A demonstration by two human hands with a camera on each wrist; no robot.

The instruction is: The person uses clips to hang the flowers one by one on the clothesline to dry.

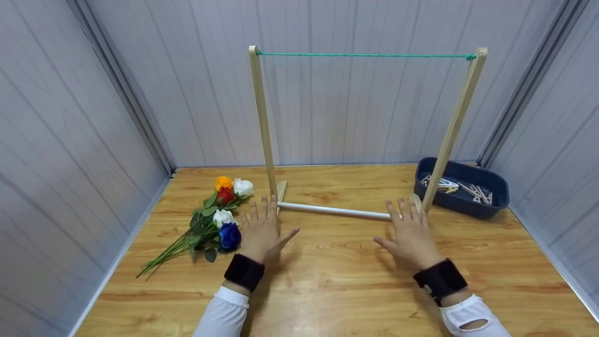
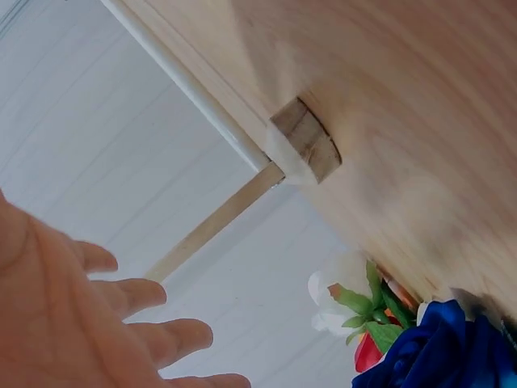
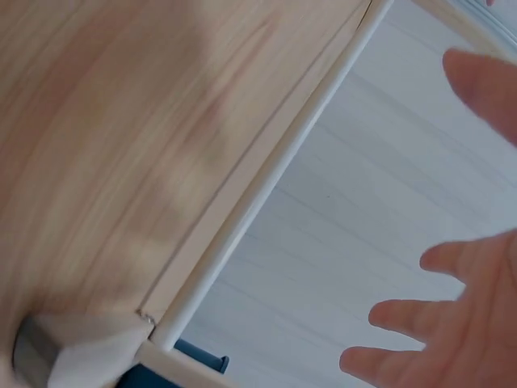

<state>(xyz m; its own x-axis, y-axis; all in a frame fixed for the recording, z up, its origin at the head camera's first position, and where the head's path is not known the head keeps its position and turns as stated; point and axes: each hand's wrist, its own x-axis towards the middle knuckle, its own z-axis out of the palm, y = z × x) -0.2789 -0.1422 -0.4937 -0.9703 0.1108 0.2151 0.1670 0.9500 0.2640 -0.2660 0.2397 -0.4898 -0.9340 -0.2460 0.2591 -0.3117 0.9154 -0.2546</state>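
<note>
Left-hand grip: cut by left and bottom edges, left wrist view. Right-hand grip: cut by right edge, right wrist view. White rod: right end partly behind right-hand grip, head view; runs off top edge, both wrist views. Navy bin: part masked by right post. Pegs: overlapping, too small to count. Blue rose: cut by right and bottom edges. Red rose: partly behind leaves. White sleeves: cut by bottom edge.
</note>
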